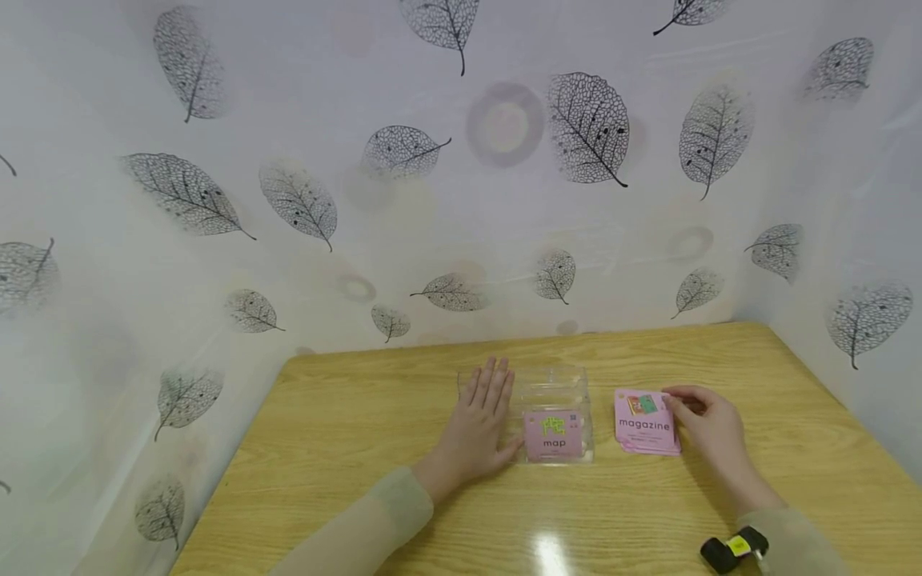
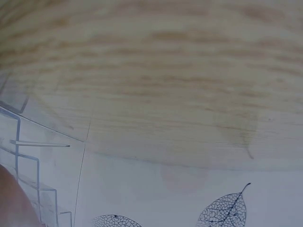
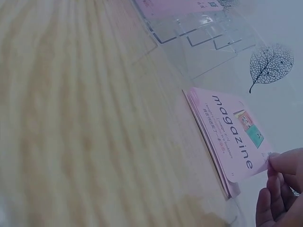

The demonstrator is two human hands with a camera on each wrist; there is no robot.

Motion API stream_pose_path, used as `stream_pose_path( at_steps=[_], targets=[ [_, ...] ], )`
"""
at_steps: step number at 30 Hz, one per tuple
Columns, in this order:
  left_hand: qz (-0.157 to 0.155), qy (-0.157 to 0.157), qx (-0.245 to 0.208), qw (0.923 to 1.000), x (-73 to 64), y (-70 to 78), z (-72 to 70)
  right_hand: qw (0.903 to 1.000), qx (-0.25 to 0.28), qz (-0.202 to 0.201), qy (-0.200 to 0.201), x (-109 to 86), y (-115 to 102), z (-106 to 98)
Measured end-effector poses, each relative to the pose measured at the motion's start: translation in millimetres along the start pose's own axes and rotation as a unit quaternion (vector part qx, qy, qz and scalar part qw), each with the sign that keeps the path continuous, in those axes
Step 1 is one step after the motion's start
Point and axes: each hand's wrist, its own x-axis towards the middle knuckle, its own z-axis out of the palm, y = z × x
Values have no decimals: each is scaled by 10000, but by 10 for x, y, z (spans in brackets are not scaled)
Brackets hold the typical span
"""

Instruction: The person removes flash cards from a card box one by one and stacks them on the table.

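Note:
A clear plastic tiered card holder [image 1: 553,392] stands on the table, with a pink "map" card [image 1: 553,450] in its front tier. My left hand [image 1: 479,416] rests against the holder's left side, its fingers straight. In the left wrist view only a blurred bit of that hand [image 2: 14,203] shows beside the clear steps. To the right lies a small stack of pink cards, topped by the "magazine" card [image 1: 644,424]. My right hand [image 1: 709,424] pinches the top card's upper right corner between thumb and fingers, as the right wrist view shows on the "magazine" card [image 3: 227,132].
The wooden table [image 1: 324,448] runs back to a pale sheet [image 1: 346,264] with leaf prints, which also hangs on both sides. A black device with a yellow label [image 1: 738,546] sits at my right wrist.

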Motion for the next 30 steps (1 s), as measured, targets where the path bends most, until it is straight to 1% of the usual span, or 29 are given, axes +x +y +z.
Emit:
stream_pose_path(
  at_steps=[4, 9, 14, 20, 30],
  targets=[
    [-8, 13, -44, 10000, 5, -2, 0, 10000, -49, -48, 6, 20, 11, -7],
    [-24, -34, -65, 10000, 5, 0, 6, 10000, -65, 1, -69, 30, 33, -5],
    [-17, -2, -44, 10000, 4, -2, 6, 9996, -245, -68, 75, 37, 12, -2],
    [-11, -3, -43, 10000, 3, -3, -14, 9993, -354, 70, 71, 51, -6, -6],
    [-11, -59, 6, 10000, 0, 2, -14, 9995, -270, 160, 0, 53, -6, -1]
  ],
)
